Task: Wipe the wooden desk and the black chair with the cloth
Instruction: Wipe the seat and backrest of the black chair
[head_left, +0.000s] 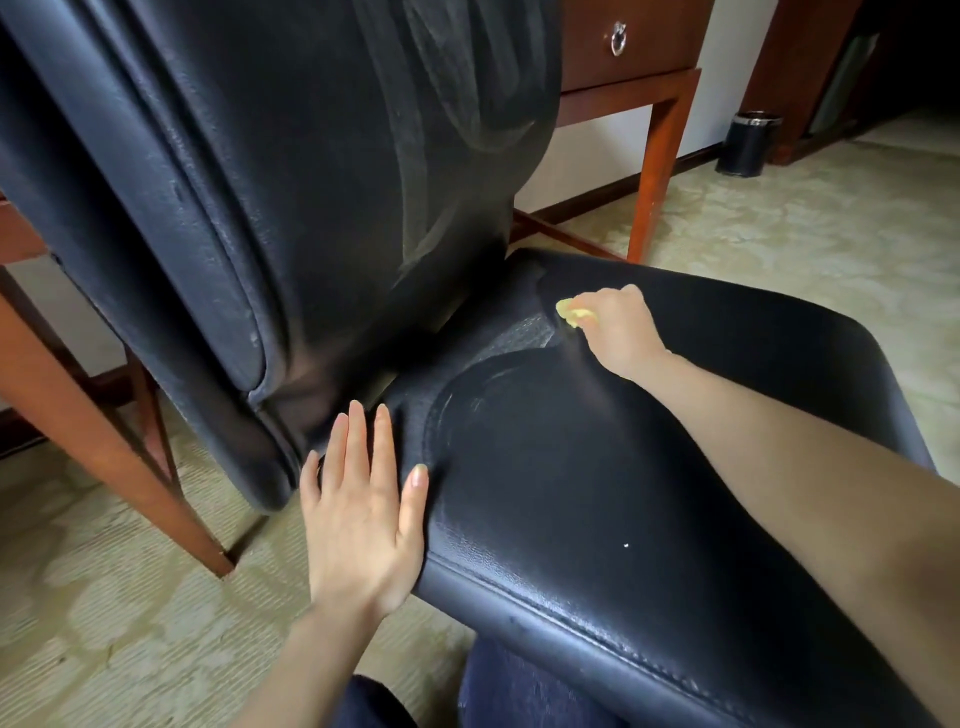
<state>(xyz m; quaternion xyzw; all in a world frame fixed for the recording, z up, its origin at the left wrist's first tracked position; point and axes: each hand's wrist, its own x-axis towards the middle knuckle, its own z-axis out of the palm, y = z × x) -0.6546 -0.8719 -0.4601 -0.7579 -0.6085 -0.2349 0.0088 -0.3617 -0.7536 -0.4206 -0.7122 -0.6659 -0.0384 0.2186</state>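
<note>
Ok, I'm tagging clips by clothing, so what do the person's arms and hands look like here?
The left hand and right hand are bare: no gloves, rings, watch or bracelet in view. No sleeve shows on either arm, as far up as the frame reaches.

cloth (574, 313): mostly hidden in right hand (618, 332) grip, only a yellow edge shows | chair (311, 182): back cut off by top edge | desk (623, 101): top surface beyond the upper edge, unseen
</note>
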